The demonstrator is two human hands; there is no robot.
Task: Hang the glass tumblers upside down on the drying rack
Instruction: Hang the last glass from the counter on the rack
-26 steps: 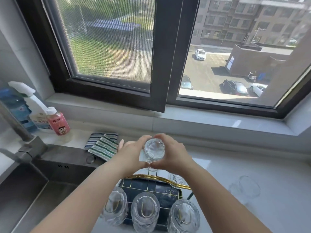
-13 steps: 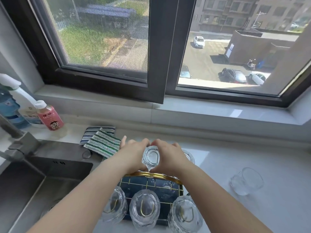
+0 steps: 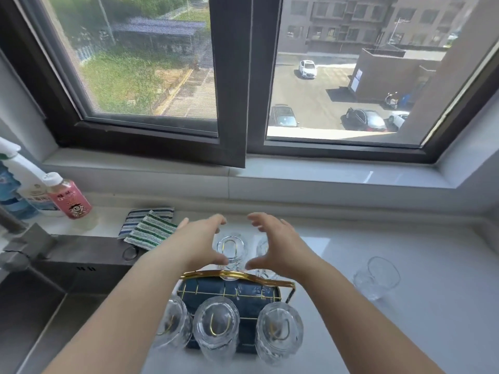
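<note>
Hands: left hand (image 3: 201, 245) and right hand (image 3: 280, 249) open, flanking an inverted tumbler (image 3: 231, 251).
Rack (image 3: 229, 291): three tumblers hung in front.
Counter (image 3: 418, 319): one tumbler (image 3: 378, 276) apart.

Tumblers (image 3: 216, 326): clear glass, faceted, glossy. Rack (image 3: 237, 275): gold wire, shiny metal. Sink (image 3: 40, 292): brushed matt steel. Counter (image 3: 405, 333): smooth, pale, glossy. Cloths (image 3: 151, 229): striped woven fabric.

Bright window daylight, warped edges
</note>
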